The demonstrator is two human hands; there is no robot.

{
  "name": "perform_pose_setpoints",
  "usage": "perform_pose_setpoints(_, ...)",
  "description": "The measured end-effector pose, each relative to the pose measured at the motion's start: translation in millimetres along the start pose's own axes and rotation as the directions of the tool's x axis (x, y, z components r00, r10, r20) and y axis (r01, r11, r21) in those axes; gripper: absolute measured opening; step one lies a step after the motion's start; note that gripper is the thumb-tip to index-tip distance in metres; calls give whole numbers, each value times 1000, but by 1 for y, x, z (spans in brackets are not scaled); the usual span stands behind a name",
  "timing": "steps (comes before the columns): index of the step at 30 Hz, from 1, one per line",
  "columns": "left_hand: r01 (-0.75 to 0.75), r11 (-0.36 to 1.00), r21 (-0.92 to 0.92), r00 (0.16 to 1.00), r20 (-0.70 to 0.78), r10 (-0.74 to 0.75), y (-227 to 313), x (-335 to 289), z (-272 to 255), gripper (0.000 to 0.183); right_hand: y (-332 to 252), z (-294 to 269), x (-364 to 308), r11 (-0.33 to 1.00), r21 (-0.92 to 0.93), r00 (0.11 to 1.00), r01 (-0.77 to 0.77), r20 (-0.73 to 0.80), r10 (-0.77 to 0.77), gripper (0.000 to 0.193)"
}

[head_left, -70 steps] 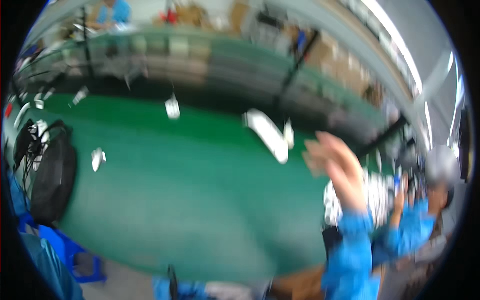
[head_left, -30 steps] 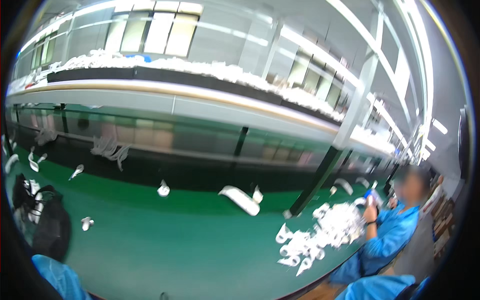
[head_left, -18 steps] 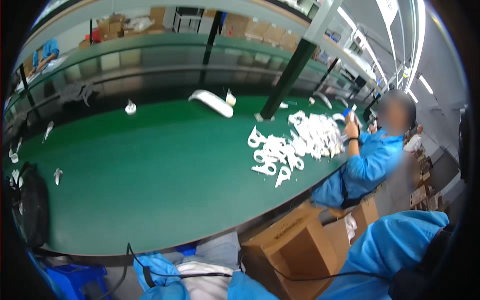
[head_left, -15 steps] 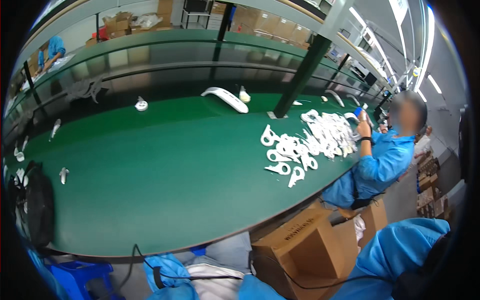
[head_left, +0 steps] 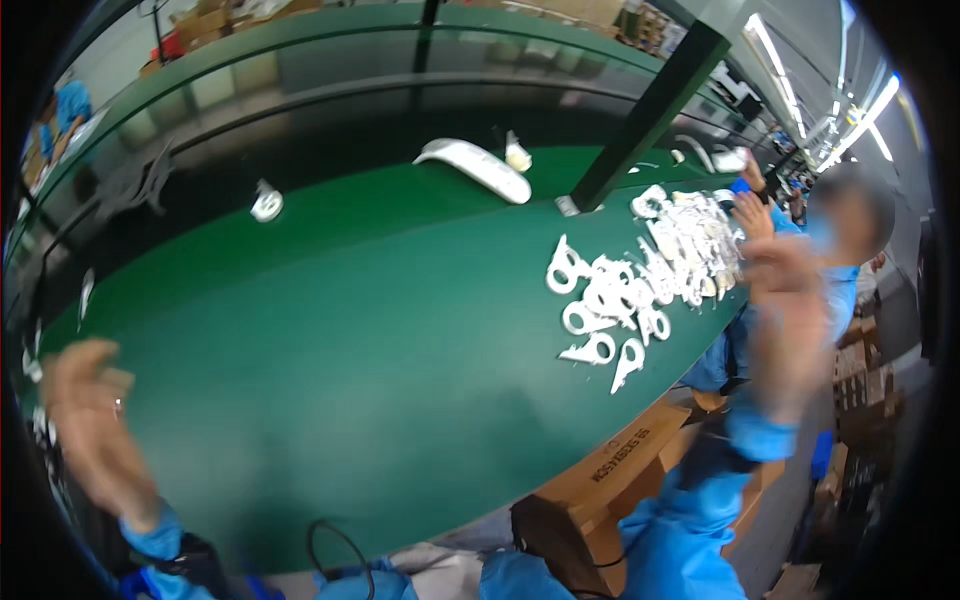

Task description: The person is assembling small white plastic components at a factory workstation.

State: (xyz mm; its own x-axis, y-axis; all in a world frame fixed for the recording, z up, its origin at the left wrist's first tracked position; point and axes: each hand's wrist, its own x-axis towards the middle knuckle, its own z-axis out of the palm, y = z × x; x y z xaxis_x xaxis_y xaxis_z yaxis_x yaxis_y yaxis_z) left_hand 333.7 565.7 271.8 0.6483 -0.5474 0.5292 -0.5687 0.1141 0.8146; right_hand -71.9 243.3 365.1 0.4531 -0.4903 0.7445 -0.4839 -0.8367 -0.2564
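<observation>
My left hand (head_left: 95,430) is raised over the left end of the green table (head_left: 380,400). Its fingers are loosely bent and apart, and no object shows in them. My right hand (head_left: 790,330), raised at the right in front of a co-worker (head_left: 845,225), is smeared by motion, so its fingers cannot be read. Nearest to it lies a pile of white plastic parts (head_left: 690,245). Several ring-shaped white parts with short handles (head_left: 597,348) are spread along the pile's left side. Neither hand touches the parts.
A long curved white shell (head_left: 475,168) lies near the far edge, left of a dark green post (head_left: 650,120). Further left is a small round white part (head_left: 266,203). An open cardboard box (head_left: 620,460) stands below the table's front edge. A black cable (head_left: 340,535) loops near me.
Both my hands have come up into view, one at each side. The view has shifted, and the co-worker's hands have moved apart near the pile's far side.
</observation>
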Motion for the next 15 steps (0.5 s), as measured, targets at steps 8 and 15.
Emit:
perform_pose_setpoints(8,-48,589,807,922,263,-286,-114,-47,58,52,147,77,-125,809,-75,811,-583,9,585,25)
perform_pose_setpoints(15,-184,473,861,902,339,-266,-92,-30,63,47,163,73,-156,747,-45,726,-664,201,658,36)
